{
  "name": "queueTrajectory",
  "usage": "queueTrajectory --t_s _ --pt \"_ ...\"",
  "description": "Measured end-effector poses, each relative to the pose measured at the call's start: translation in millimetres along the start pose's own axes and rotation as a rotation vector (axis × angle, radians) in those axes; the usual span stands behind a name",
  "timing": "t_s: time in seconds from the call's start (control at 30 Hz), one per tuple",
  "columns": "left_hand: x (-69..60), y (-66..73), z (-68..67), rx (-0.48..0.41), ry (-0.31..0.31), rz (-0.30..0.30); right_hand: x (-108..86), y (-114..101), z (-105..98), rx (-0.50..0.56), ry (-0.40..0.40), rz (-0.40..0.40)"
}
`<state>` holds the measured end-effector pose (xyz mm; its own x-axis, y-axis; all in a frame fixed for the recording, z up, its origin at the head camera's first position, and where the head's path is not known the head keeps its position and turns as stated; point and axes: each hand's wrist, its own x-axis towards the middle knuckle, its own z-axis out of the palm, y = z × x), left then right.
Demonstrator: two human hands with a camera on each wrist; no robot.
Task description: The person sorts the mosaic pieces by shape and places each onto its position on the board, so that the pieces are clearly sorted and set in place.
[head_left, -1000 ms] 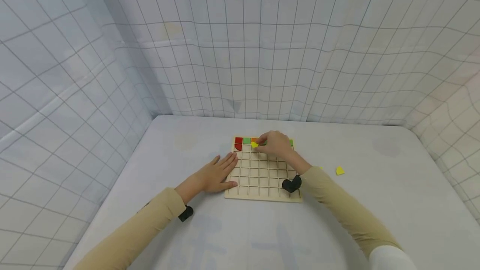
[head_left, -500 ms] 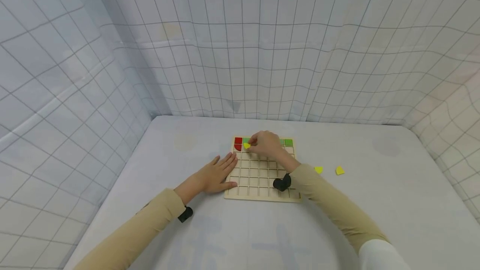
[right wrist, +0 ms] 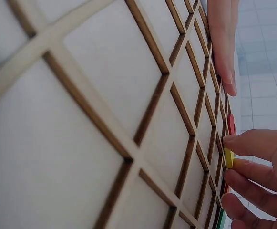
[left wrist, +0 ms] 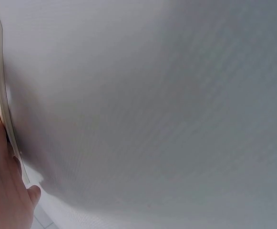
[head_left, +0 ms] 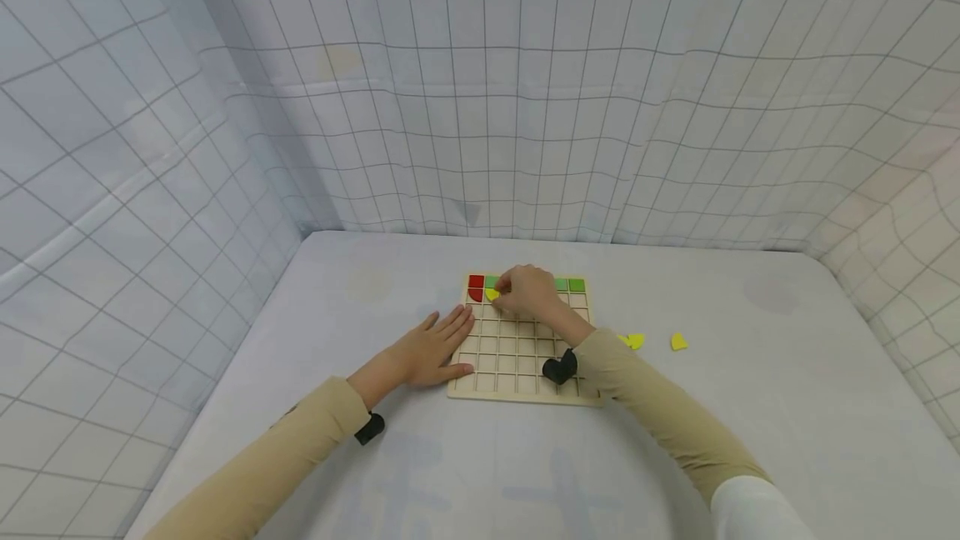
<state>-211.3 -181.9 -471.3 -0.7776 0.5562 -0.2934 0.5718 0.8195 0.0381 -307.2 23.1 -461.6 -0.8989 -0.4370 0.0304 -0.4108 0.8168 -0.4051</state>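
A wooden grid board (head_left: 507, 357) lies on the table with square recesses. Along its far row sit coloured squares, among them a red square (head_left: 476, 281) and a green square (head_left: 576, 284). Below the red square is a red quarter-round tile (head_left: 476, 295). My right hand (head_left: 527, 290) pinches a yellow tile (right wrist: 229, 158) between thumb and finger at the second-row cell beside the red quarter-round tile. Whether the tile is fully seated cannot be told. My left hand (head_left: 435, 348) lies flat with straight fingers on the board's left edge.
Two yellow pieces (head_left: 635, 341), partly behind the right sleeve, and another yellow piece (head_left: 678, 342) lie on the white table (head_left: 750, 407) to the right of the board. A grid-patterned curtain (head_left: 525, 107) stands behind and at both sides.
My right hand has moved left along the second row with the yellow tile and lowered it to the cell beside the red quarter-round tile. My left hand stays in place.
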Motion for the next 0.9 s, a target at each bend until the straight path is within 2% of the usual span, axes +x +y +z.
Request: queueTrajectory --t_s 0.37,0.6,0.9 --pt "-2.1 0.8 -1.8 -0.003 0.001 0.000 0.8 2.1 2.9 0.000 0.005 -0.015" --pt "-1.0 1.0 -1.0 -0.004 -0.003 -0.002 -1.9 3.5 -0.6 0.062 -0.009 -0.015" --pt "-0.7 2.2 -0.7 -0.014 0.000 -0.004 -2.1 8.1 -2.1 0.066 0.009 -0.047"
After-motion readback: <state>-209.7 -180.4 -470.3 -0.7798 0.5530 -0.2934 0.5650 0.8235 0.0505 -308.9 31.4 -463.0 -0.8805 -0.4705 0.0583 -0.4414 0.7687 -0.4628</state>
